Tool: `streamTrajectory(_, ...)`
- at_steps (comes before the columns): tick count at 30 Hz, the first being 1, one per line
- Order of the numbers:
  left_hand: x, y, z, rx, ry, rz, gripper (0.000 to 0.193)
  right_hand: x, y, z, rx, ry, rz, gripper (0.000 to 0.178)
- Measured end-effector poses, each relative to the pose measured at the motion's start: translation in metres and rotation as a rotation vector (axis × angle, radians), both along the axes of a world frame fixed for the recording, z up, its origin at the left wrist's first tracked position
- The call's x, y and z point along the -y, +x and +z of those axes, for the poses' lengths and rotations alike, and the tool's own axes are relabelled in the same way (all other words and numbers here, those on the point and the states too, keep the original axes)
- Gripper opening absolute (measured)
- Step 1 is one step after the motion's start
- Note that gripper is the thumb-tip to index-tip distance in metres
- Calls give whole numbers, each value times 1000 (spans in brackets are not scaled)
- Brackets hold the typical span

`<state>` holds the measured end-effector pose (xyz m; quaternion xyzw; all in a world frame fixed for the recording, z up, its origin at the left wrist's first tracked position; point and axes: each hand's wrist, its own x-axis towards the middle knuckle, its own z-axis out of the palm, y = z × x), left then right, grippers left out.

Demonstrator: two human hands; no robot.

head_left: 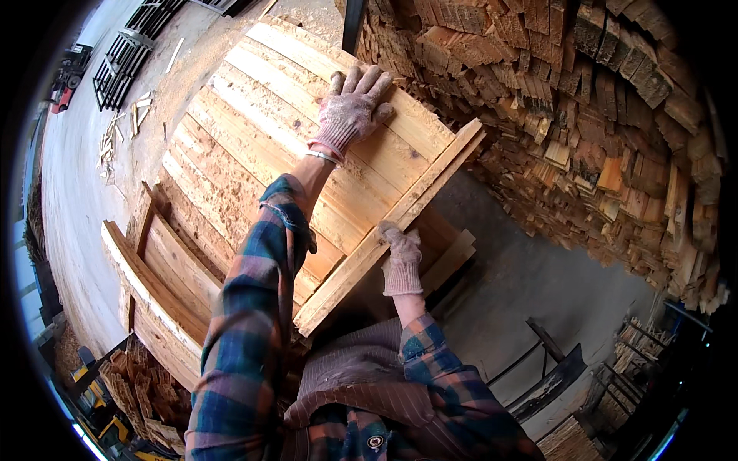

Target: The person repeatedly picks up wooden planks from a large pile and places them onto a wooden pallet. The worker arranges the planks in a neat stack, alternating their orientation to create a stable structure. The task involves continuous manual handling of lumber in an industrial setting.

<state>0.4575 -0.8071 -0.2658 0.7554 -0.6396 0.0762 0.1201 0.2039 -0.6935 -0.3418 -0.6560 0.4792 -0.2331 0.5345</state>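
Observation:
In front of me lies a panel of pale wooden boards (265, 142), set side by side and dusted with sawdust. A narrow wooden batten (350, 280) runs along its near edge. My left hand (354, 107), in a dirty knit glove, rests flat on the boards near the far right side, its fingers spread. My right hand (401, 257), gloved too, is closed at the batten's outer edge, its fingers curled against the wood. Part of that grip is hidden. More boards show beneath the panel on the right.
A tall stack of rough split wood (538, 115) rises at the right. Another slatted wooden piece (154, 284) stands close at the left. Black metal frames (123, 65) and a red vehicle (68, 81) are farther left. Scrap sticks (138, 115) litter the floor. A dark metal stand (550, 369) is behind right.

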Motion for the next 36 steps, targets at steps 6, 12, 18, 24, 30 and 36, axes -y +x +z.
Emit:
streamTrajectory(6, -121, -12, 10, -192, 143, 24, 52, 28, -21, 91, 416, 406, -119, 43)
streamTrajectory(12, -337, 16, 105, -340, 400, 485, 46, 74, 16, 197, -189, -461, 859, 108)
streamTrajectory(18, -481, 8, 140, -340, -111, 1045, 56, 64, 106, 180, -508, -1281, 1575, 87)
streamTrajectory(24, -518, -32, 100, -254, -88, 1417, 74, 62, 151, 155, -522, -1267, 1854, 68)
streamTrajectory(30, -503, -18, 106, -372, -52, 1602, 88, 70, 165, 154, -361, -1200, 1897, 72)
streamTrajectory(36, -492, -5, 92, -179, 150, 1881, 89, 73, 296, 211, -415, -1148, 1848, 78)
